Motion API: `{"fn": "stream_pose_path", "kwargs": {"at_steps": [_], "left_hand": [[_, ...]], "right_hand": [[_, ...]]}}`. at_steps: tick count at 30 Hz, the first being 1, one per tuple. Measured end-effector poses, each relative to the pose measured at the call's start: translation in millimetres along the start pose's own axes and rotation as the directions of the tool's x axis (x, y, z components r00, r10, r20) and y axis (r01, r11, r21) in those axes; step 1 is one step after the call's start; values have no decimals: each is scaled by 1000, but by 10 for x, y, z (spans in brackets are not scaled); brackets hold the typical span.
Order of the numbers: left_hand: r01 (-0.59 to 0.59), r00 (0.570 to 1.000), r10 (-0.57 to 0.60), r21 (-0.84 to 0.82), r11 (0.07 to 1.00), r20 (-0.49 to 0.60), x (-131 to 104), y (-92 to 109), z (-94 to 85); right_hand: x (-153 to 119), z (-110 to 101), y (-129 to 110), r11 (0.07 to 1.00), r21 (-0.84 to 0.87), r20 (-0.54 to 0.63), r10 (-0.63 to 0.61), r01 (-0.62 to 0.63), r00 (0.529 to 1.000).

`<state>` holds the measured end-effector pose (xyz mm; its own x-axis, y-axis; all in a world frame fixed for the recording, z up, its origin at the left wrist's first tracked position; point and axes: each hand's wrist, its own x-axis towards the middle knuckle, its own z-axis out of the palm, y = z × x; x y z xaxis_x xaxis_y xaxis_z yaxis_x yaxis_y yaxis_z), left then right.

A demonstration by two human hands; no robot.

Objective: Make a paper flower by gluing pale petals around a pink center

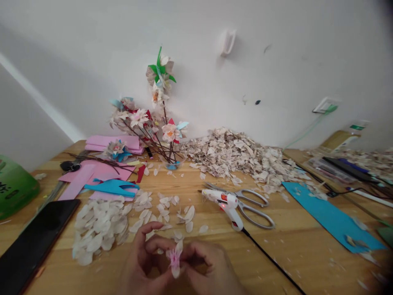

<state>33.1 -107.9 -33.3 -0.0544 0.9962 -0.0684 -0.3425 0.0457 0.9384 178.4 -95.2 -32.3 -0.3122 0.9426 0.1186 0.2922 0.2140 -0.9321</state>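
A small flower with a pink fringed centre and a few pale petals is between my two hands at the bottom middle. My left hand pinches it from the left, its index finger curled above. From the right, my right hand has thumb and fingers pressed together at the flower's base; the stem is hidden. Loose pale petals lie just beyond my hands, with a larger petal pile to the left. A white glue gun with a lit red light rests beside grey-handled scissors.
Finished flowers on twigs stand in a small clear cup by the wall. Behind lies a big heap of dried petals. Pink sheets, a black phone and a green container are left; a blue sheet is right.
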Motion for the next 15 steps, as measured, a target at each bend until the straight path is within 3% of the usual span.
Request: {"fn": "stream_pose_path", "kwargs": {"at_steps": [8,15], "left_hand": [[96,995,-99,-175,980,-9,18,-6,22],[85,996,-86,-74,994,-13,64,-79,-120]], "right_hand": [[10,82,46,1000,-14,-25,6,-6,1000],[19,109,13,993,101,1,69,-68,998]]}}
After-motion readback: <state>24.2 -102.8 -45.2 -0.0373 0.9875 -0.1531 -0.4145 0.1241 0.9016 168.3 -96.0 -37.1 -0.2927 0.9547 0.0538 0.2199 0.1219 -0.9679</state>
